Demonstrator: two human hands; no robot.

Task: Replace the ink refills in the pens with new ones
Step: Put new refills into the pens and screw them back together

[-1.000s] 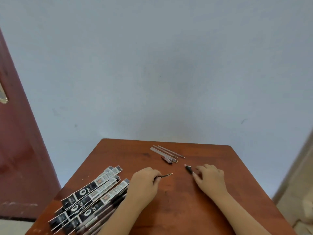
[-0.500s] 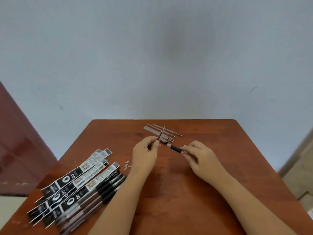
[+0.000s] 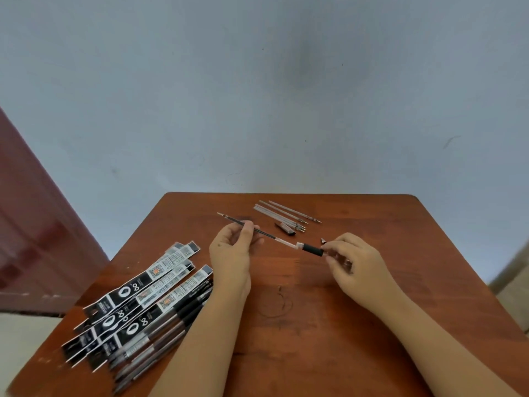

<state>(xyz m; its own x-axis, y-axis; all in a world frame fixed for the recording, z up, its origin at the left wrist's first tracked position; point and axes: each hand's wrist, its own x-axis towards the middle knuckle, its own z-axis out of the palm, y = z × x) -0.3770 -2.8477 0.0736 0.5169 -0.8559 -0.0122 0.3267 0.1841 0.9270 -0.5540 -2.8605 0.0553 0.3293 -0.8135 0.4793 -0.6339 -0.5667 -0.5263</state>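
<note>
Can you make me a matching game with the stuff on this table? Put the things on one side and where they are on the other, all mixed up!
Things:
1. refill
2. pen barrel
3. packets
4. loose refills

Places:
A. piled at the table's near left edge
B. lying at the far side of the table
C. pinched in the left hand
D. held by the right hand

Pairs: 1-C, 2-D, 3-A, 4-B
</note>
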